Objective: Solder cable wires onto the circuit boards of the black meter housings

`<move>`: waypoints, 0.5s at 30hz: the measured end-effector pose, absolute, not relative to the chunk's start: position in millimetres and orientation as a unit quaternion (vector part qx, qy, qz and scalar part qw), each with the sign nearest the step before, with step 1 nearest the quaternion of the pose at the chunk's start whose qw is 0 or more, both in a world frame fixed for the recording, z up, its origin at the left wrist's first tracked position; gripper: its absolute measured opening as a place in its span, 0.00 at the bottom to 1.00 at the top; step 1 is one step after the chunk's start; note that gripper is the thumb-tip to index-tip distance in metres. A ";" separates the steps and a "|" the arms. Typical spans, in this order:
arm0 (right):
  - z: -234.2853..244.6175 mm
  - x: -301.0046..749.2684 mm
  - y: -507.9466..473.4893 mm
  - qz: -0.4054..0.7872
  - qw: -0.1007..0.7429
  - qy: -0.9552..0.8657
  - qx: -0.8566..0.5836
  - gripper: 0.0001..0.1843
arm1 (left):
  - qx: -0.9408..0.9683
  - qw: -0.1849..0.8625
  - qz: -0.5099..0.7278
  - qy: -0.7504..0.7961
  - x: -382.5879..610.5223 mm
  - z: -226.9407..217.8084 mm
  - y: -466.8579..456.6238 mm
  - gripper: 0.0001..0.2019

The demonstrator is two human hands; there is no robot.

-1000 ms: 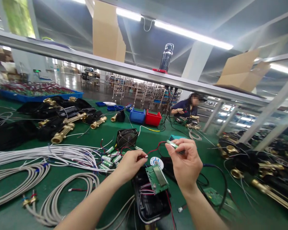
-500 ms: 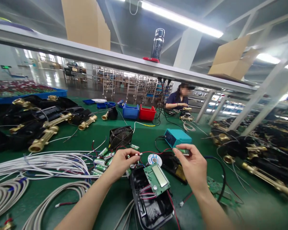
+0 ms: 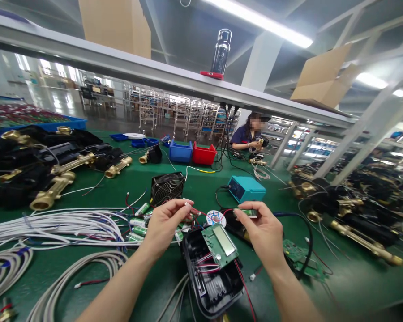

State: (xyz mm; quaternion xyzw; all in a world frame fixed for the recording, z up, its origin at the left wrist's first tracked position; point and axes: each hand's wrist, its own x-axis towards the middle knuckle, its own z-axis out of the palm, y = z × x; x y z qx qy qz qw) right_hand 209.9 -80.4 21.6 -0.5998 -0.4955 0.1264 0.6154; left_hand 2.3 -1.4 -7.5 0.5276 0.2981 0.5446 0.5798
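Observation:
My right hand [image 3: 263,230] is closed round a green battery [image 3: 250,213] with red wire at its end. Pinched in the fingertips of my left hand [image 3: 164,226] is a small white connector [image 3: 187,205]; a second white plug on thin wires shows just below it. Between and below my hands lies an open black housing [image 3: 191,264], tilted on the bench. A green circuit board [image 3: 218,257] with a grey display [image 3: 224,239] rests over its upper part, with red and white wires running into it. More green-and-white batteries [image 3: 139,231] lie beside my left hand, partly hidden by it.
A solder reel [image 3: 216,218] sits behind the board. Further back are a black fan [image 3: 168,188], a teal box [image 3: 246,188], blue [image 3: 180,152] and red [image 3: 204,154] bins. White cables [image 3: 70,228] spread left; brass-fitted units line both sides. A co-worker [image 3: 248,134] sits opposite.
My left hand has lifted slightly and shifted left, its pinch now above the hanging plug. My right hand, with the battery, has come a little left. The co-worker has raised a brass-fitted part.

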 end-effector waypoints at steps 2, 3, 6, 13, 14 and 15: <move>22.0 209.9 -82.6 0.146 0.608 -0.496 -0.602 0.17 | 0.519 0.578 0.549 0.309 5.3 -10.2 -0.8 0.16; 22.2 209.5 -82.7 0.155 0.604 -0.497 -0.603 0.17 | 0.514 0.577 0.552 0.315 6.5 -11.7 0.0 0.16; 22.7 207.3 -81.2 0.175 0.599 -0.496 -0.603 0.17 | 0.501 0.572 0.563 0.325 8.5 -15.0 3.0 0.18; 19.6 204.3 -74.9 0.202 0.603 -0.490 -0.596 0.19 | 0.488 0.602 0.551 0.309 7.6 -13.4 2.3 0.20; 18.8 204.9 -73.7 0.203 0.605 -0.488 -0.595 0.19 | 0.489 0.605 0.549 0.305 7.6 -12.9 1.7 0.20; 18.2 206.1 -72.8 0.202 0.609 -0.485 -0.595 0.20 | 0.493 0.607 0.546 0.300 7.6 -12.3 1.1 0.19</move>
